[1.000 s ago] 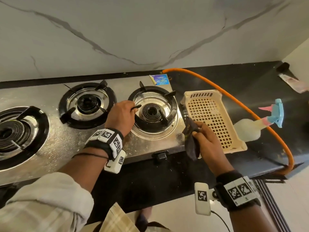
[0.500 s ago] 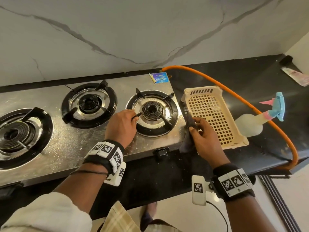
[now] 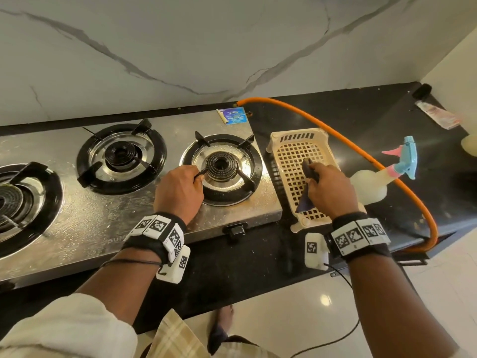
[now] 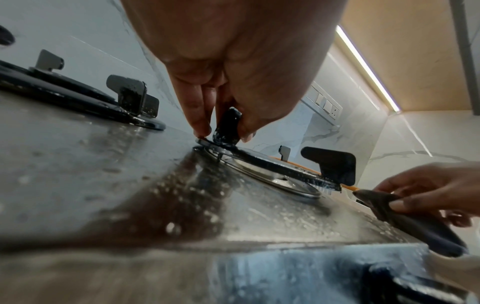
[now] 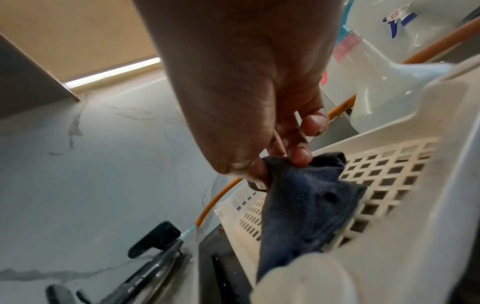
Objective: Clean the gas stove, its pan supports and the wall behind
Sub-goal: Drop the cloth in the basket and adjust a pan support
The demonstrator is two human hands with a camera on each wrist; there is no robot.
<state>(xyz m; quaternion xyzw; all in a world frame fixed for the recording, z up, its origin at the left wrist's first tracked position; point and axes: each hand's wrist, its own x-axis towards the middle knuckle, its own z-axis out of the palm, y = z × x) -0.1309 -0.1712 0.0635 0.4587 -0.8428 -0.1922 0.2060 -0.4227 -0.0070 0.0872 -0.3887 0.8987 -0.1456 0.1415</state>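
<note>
A wet steel gas stove with three burners sits against a white marble wall. My left hand pinches one prong of the right burner's black pan support, seen close as the pan support between thumb and fingers. My right hand pinches a dark blue cloth over a cream plastic basket; the cloth hangs down into the basket.
An orange gas hose arcs over the black counter behind the basket. A spray bottle with a blue and pink trigger lies right of the basket. A blue sticker sits on the stove's back right corner.
My right hand has carried the cloth from the stove's right edge to over the basket. The pan support, tilted up a second ago, now lies flat on the right burner under my left hand.
</note>
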